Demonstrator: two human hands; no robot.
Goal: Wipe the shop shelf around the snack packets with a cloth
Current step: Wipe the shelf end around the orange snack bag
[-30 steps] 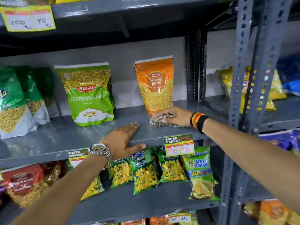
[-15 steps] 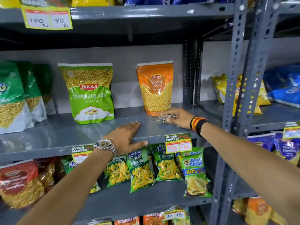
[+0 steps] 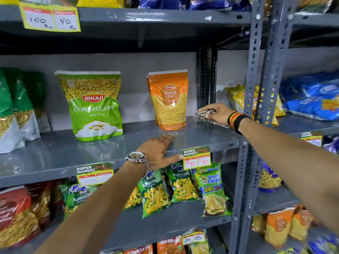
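Now, item by item. Cloth (image 3: 205, 116): a crumpled patterned rag, at the back right corner of the grey shelf (image 3: 60, 154), just right of the orange packet (image 3: 169, 99); whether it presses on the metal or sits just off it cannot be told. A second ago it lay in front of that packet, nearer the shelf's front edge; it has since travelled rearward along the packet's right side.

Right hand (image 3: 214, 112): fingers curled and bunched over the rag, holding it from above.

Left hand (image 3: 157, 153): palm down on the shelf front, fingers together, thumb splayed along the lip beside the price tag (image 3: 197, 159); unchanged.

Green packet (image 3: 93, 105): upright, well left, untouched.

Judgement: the strip before the orange packet seems covered; the corner is in hand, while the stretch leftward toward the green packet remains.
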